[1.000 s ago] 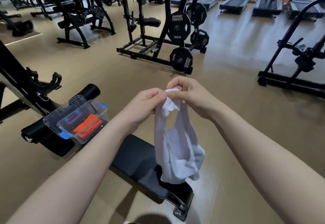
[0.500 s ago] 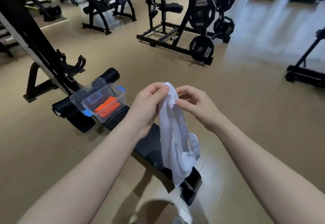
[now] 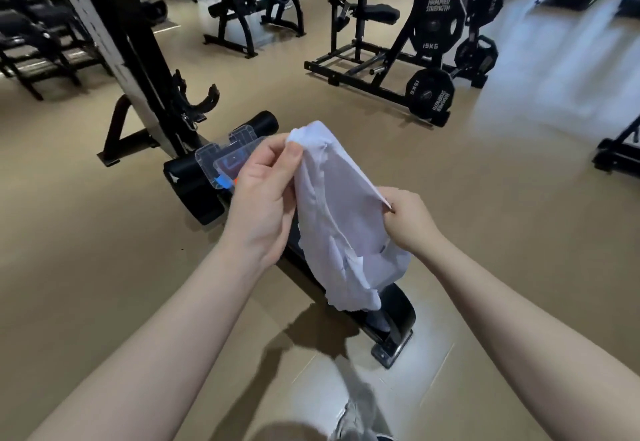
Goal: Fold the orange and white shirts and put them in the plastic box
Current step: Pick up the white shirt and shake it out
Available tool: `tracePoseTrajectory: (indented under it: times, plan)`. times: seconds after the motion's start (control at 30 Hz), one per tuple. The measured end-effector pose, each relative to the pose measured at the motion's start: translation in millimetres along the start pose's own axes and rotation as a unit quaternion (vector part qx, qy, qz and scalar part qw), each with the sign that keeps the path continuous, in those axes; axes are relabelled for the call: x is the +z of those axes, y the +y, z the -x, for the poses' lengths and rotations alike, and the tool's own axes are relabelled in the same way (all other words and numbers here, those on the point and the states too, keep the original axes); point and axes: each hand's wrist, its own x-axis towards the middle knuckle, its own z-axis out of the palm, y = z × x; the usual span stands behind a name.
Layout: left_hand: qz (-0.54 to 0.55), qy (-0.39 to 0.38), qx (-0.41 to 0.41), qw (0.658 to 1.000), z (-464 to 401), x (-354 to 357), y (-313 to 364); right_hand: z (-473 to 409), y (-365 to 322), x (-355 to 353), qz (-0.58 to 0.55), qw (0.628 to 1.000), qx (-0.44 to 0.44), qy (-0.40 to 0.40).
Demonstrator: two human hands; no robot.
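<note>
On the black worktop point(image 3: 194, 184) sits the clear plastic box point(image 3: 214, 163), partly behind the left hand point(image 3: 263, 194) pinching the crumpled white shirt point(image 3: 343, 218) aloft, whose other edge the right hand point(image 3: 408, 218) grips.

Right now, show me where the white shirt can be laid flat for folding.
The bench pad is the likely spot, but the white shirt, pinched by the left hand and right hand, hides most of it. Only its near end shows bare. The far end is crowded: the plastic box sits there. The floor left of the bench is open.
</note>
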Motion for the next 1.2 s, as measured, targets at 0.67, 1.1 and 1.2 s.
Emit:
tracePoseTrajectory:
  times: [0.67, 1.1, 1.2]
  plan:
    - [0.041, 0.252, -0.221, 0.941, 71, -97, -35, 87, 13, 18, -0.450, 0.801, 0.391, 0.049]
    - [-0.377, 0.045, -0.191, 0.905, 12, -37, -107, 21, 122, -39, -0.200, 0.941, 0.238, 0.132]
    - [-0.401, 0.037, -0.209, 0.891, -9, -20, -130, -4, 148, -55, 0.019, 0.982, 0.170, 0.073]
